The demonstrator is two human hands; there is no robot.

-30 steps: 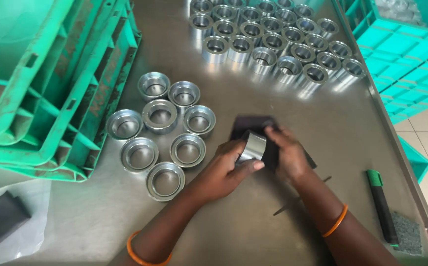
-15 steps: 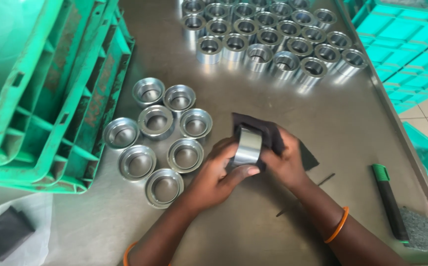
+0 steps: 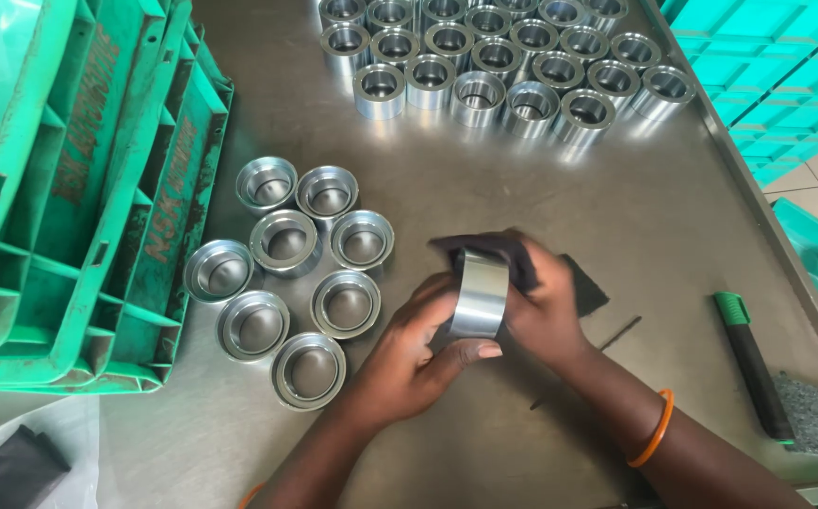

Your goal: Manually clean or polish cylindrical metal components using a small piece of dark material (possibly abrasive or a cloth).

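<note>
Holding: your left hand (image 3: 409,353) and right hand (image 3: 546,306) both clasp the steel ring (image 3: 478,294)
Cloth: dark rag (image 3: 503,253) under right fingers
Left of hands: seven steel cups (image 3: 286,241) on the surface (image 3: 447,179)

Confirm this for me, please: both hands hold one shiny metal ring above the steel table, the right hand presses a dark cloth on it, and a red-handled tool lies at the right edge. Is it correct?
Not fully. The tool at the right edge has a green and black handle, not red, as the head view shows. The rest holds: the left hand and right hand hold one metal ring above the steel table, with the dark cloth under the right hand.
</note>
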